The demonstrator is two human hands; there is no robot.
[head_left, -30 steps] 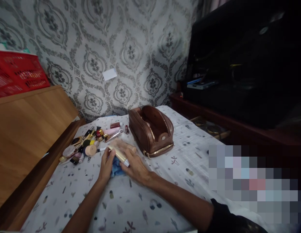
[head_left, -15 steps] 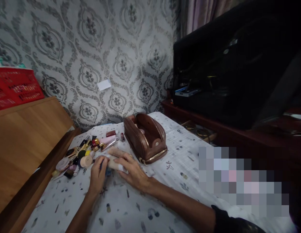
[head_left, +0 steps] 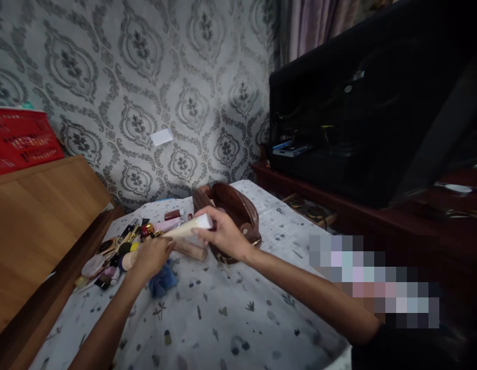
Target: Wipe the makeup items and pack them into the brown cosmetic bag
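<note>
A heap of small cosmetics point(head_left: 122, 246) is spread loose on the patterned tablecloth point(head_left: 223, 318), within reach. The left hand point(head_left: 151, 257) is lowered beside a crumpled blue cloth point(head_left: 163, 281); its finger state cannot be told. A cream cosmetic tube point(head_left: 190, 226) is pinched in the right hand point(head_left: 223, 236), raised before the open brown leather pouch point(head_left: 238, 210).

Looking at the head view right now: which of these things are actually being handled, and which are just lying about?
In hand or being reached for:
- right hand gripping the cream tube
- left hand over the blue cloth
- open brown toiletry bag

Lying about:
- tan tube on the printed tablecloth
- pile of cosmetics
- red crate
- black case
</note>
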